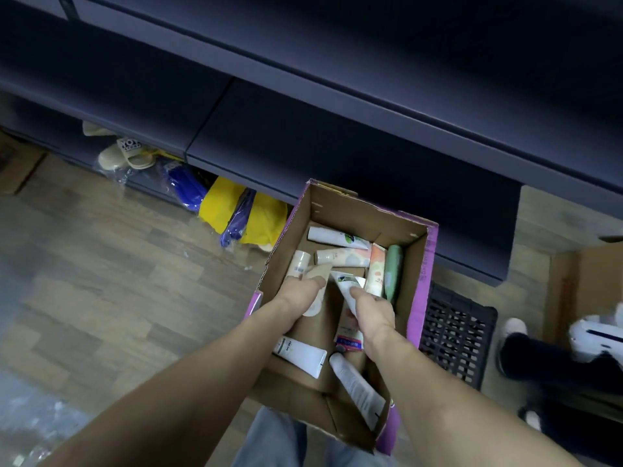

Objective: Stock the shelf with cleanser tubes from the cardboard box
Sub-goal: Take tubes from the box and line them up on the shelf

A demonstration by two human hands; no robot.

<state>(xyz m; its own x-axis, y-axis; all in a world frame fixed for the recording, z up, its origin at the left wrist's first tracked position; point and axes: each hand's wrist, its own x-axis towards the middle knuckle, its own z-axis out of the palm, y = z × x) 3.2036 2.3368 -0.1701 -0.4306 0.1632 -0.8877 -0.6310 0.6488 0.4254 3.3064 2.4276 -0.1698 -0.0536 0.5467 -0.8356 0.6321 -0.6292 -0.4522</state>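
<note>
Both forearms reach into cardboard box (340, 210). Left hand (300, 291) grips beige tube (318, 273); right hand (372, 313) pinches white tube (349, 289). About nine cleanser tubes (344, 256) remain inside. Dark shelf (337, 139) above bare: stocking barely begun.

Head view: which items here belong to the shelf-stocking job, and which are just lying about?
Job: cardboard box, cleanser tubes, dark shelf, left hand, right hand.
Lying about: slippers, yellow bag, black crate.
</note>
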